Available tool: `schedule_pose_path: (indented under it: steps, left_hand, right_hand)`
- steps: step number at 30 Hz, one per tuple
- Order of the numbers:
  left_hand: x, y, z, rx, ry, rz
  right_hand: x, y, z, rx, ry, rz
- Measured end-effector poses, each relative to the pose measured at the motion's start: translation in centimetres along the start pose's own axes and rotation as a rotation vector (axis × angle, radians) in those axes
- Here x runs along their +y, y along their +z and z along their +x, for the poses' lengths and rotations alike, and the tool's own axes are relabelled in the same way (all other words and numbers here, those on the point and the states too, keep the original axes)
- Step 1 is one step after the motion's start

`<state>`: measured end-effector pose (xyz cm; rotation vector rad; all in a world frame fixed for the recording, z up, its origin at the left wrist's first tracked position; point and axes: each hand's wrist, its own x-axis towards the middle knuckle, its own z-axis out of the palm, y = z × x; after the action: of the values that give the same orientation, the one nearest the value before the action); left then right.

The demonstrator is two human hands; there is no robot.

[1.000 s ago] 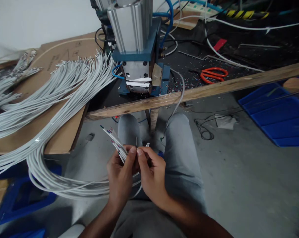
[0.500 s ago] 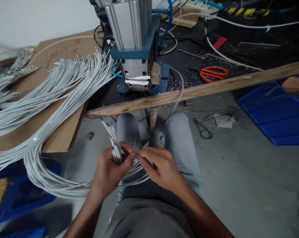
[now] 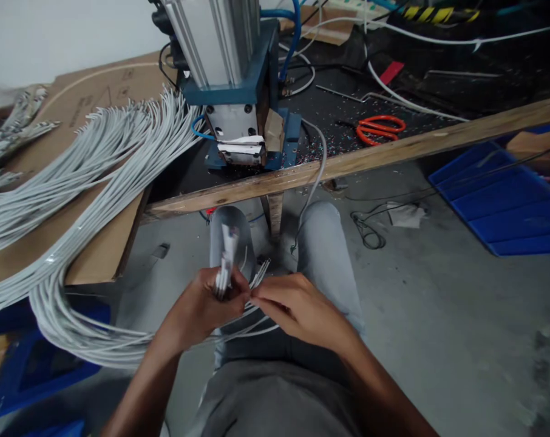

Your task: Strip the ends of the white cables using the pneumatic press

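My left hand (image 3: 202,303) is closed round a small bunch of white cable ends (image 3: 226,258) that stand up above my lap. My right hand (image 3: 295,306) pinches one cable end (image 3: 260,273) just to the right of that bunch, thumb and forefinger pressed together. The cables loop down to the left and join a big bundle of white cables (image 3: 88,176) lying over brown cardboard on the bench. A blue and silver press machine (image 3: 232,91) stands on the bench straight ahead, above my knees.
A wooden bench edge (image 3: 393,152) runs across in front of me. Orange scissors (image 3: 379,128) lie on the dark benchtop to the right of the machine. Blue plastic crates (image 3: 502,200) sit on the concrete floor at right, another blue crate (image 3: 38,364) at lower left.
My left hand has turned the bunch of cable ends from leaning left to standing nearly upright. Both hands have shifted slightly, and the view has moved a little to the right.
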<state>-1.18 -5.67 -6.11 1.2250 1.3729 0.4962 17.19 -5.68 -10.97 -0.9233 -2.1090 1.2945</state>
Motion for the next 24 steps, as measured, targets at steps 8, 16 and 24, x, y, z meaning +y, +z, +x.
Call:
schedule_pose_path:
  steps: [8, 16, 24]
  left_hand:
    - [-0.7, 2.2, 0.9, 0.396, 0.013, -0.303]
    - [-1.2, 4.3, 0.1, 0.627, 0.026, -0.520]
    - [-1.4, 4.6, -0.1, 0.602, 0.012, -0.566]
  right_hand:
    - [-0.5, 3.0, 1.5, 0.504, 0.282, 0.337]
    - [-2.5, 6.3, 3.0, 0.702, 0.308, 0.452]
    - [-2.4, 6.2, 3.1, 0.690, 0.304, 0.436]
